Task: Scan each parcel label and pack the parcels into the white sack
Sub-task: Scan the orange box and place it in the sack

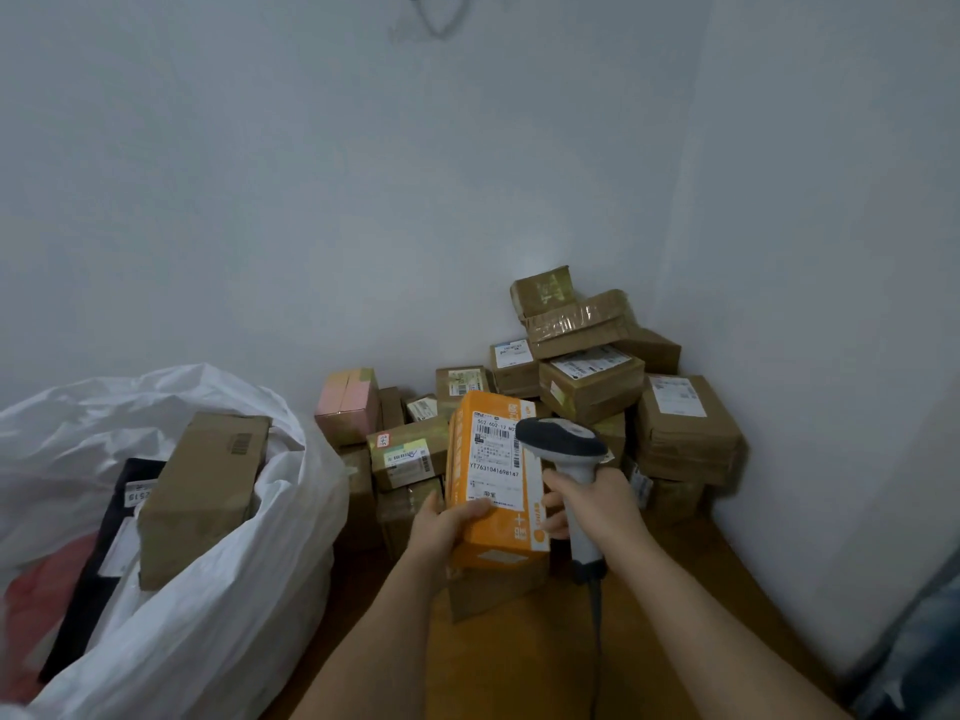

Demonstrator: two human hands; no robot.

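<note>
My left hand (447, 527) grips an orange parcel (498, 527) by its lower left edge, its white shipping label (493, 459) facing up. My right hand (597, 504) holds a grey barcode scanner (563, 441) by the handle, its head just over the right side of the label. The white sack (249, 574) stands open at the left, holding a brown cardboard box (202, 491), a black flat parcel (114, 543) and something red (41, 589).
A pile of brown cardboard parcels (592, 387) with labels fills the corner against the pale walls, with a pink box (348, 405) at its left end. The floor (524, 662) is wooden. The scanner cable (596, 626) hangs between my forearms.
</note>
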